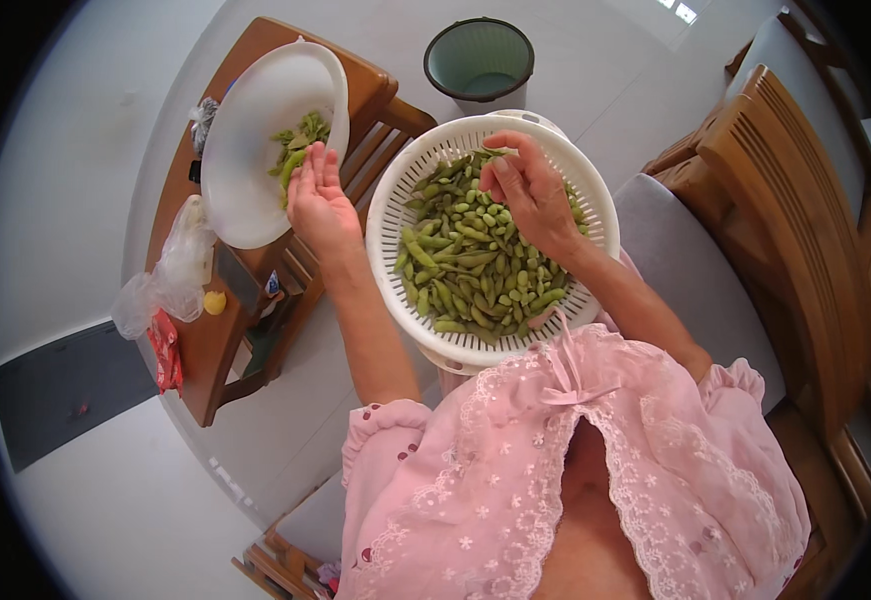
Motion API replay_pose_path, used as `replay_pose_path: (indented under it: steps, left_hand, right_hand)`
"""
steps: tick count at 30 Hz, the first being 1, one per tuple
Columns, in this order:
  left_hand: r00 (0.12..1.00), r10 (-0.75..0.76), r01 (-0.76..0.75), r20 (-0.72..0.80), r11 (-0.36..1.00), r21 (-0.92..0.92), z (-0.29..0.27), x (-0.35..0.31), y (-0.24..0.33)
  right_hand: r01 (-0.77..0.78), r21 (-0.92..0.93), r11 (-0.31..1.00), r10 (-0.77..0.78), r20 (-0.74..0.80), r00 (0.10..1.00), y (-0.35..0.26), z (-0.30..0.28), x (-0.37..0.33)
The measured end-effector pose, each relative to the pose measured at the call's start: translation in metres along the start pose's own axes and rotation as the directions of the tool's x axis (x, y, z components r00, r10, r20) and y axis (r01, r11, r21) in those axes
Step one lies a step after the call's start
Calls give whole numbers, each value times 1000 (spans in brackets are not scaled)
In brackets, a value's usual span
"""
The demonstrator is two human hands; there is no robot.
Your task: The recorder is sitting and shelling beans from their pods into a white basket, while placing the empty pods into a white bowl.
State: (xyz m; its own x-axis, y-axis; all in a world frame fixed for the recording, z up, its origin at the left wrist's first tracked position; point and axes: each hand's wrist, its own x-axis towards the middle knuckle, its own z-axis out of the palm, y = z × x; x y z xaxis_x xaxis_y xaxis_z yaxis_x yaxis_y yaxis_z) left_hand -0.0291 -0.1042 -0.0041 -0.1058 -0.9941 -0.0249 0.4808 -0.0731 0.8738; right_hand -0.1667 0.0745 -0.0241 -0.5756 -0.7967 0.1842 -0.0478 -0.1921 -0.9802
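A round white slotted basket point(383, 215) full of green edamame pods point(465, 262) rests in front of me. Above its far right part is my right hand point(537, 195), fingers curled and thumb drawn in; what they hold, if anything, is too small to make out. Off to the left, my left hand point(323, 205) is palm up with fingers stretched out at the near edge of a white bowl point(245, 170). Inside that bowl lies a small heap of green pods point(300, 138), partly hidden behind the fingertips.
Under the bowl is a brown wooden table point(180, 330) with a clear plastic bag point(180, 265), a red packet point(166, 350) and a small yellow object point(214, 302). A green-lined bin point(480, 65) stands beyond the basket. Wooden chairs point(795, 200) are at right.
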Motion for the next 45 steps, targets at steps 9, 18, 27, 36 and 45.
replay_pose_path:
  steps: [9, 18, 27, 36, 45]
  left_hand:
    - [986, -13, -46, 168, 939, 342, 21, -14, 25]
    - [711, -224, -703, 667, -186, 686, 29, -70, -24]
    - [702, -258, -711, 664, -197, 675, 24, -70, -20]
    - [633, -38, -773, 773, 27, 634, 45, -94, 1]
    - [113, 170, 489, 979, 848, -204, 125, -154, 140]
  right_hand:
    - [22, -32, 999, -22, -7, 1000, 5, -5, 1]
    - [62, -17, 998, -62, -25, 998, 11, -4, 3]
    - [51, -34, 998, -51, -1, 999, 9, -2, 1]
    - [76, -143, 987, -55, 143, 988, 9, -2, 2]
    - [-36, -158, 987, 50, 84, 995, 13, -8, 2]
